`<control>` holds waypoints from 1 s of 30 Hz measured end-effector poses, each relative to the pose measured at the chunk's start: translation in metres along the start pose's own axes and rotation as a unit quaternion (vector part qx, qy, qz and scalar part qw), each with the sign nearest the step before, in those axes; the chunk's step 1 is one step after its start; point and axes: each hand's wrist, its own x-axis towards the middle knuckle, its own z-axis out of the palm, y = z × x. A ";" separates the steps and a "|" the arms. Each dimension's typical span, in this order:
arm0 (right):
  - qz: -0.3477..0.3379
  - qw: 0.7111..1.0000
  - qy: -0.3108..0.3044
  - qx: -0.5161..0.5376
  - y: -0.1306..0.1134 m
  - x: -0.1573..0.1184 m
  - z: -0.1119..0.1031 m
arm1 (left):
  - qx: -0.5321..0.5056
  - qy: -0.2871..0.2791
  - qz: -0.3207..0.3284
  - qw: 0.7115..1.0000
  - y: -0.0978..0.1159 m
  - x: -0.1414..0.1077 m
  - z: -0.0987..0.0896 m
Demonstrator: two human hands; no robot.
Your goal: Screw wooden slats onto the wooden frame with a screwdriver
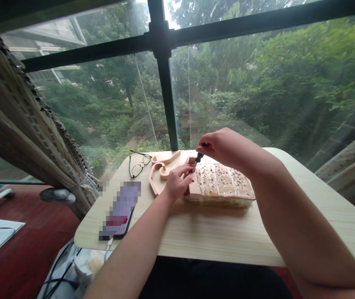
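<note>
My right hand (pixel 217 140) is closed round the black handle of a screwdriver (pixel 199 157), which tilts down toward a pale wooden block (pixel 196 189). My left hand (pixel 177 182) grips the far part of this block, its fingers close to the tool's lower end. The tip of the screwdriver is hidden by the fingers. The block rests on the left end of a clear-sided box (pixel 224 182) with a tan, dark-speckled top. Left of my left hand lie curved wooden pieces (pixel 153 179), one with a scrolled end.
Eyeglasses (pixel 137 168) lie at the back left of the pale wooden table (pixel 215 236). A phone (pixel 123 207) with a white cable (pixel 108 247) lies near the left edge. Behind the table stands a window with a dark frame (pixel 166 83); a curtain (pixel 37 124) hangs at left.
</note>
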 end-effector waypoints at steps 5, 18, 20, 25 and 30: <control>-0.006 1.000 -0.007 0.013 0.000 -0.004 0.004 | -0.004 0.037 -0.035 0.999 0.000 0.000 0.004; 0.028 0.999 0.020 -0.013 -0.011 0.002 0.010 | 0.001 0.041 -0.030 0.999 0.000 0.001 0.005; 0.002 0.999 0.035 0.019 -0.010 0.003 0.013 | 0.002 0.039 -0.035 0.999 0.000 0.001 0.005; -0.024 0.998 0.036 0.047 -0.010 0.000 0.009 | 0.007 0.036 -0.046 0.998 -0.001 0.000 0.005; -0.019 0.997 0.069 0.016 -0.005 0.004 0.012 | 0.019 0.037 -0.040 0.998 -0.001 0.000 0.004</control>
